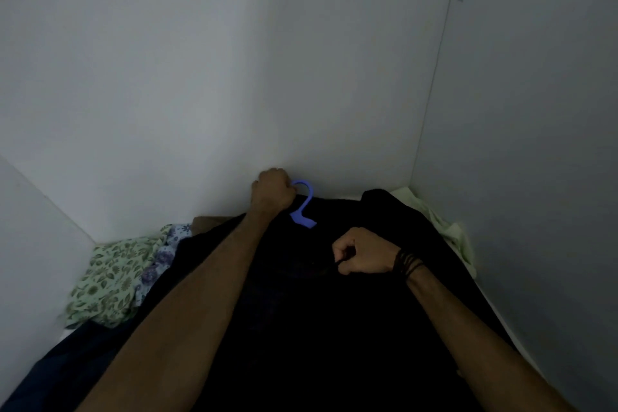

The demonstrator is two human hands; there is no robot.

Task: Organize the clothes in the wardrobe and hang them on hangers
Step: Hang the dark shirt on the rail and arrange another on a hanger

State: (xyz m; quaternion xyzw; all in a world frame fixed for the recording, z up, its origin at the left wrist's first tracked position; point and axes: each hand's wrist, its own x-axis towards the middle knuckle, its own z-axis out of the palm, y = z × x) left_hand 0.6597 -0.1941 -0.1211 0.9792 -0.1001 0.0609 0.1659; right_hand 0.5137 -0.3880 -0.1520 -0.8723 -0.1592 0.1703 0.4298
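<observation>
Pale grey wardrobe interior (pixel 200 77), dim, two walls meeting at a back corner, side panel at right. Shelf floor heaped with clothing. Black garment (pixel 317 328): large, dark, spread across the centre of the heap and running to the near edge; folds hard to read in the low light. Blue plastic hanger (pixel 303 207): hook and neck showing above the garment's far edge, near the back corner; shoulders hidden under the fabric. Left hand (pixel 272 191): fist curled round the hook end of the hanger. Right hand (pixel 364 252): fingers curled, thumb and fingertips pinching a fold of the black garment; dark corded bracelet (pixel 406 264) on the wrist. Green floral cloth (pixel 107 278): crumpled at left, touching a purple floral cloth (pixel 160 261). Pale green cloth (pixel 444 227): bunched against the right panel.
</observation>
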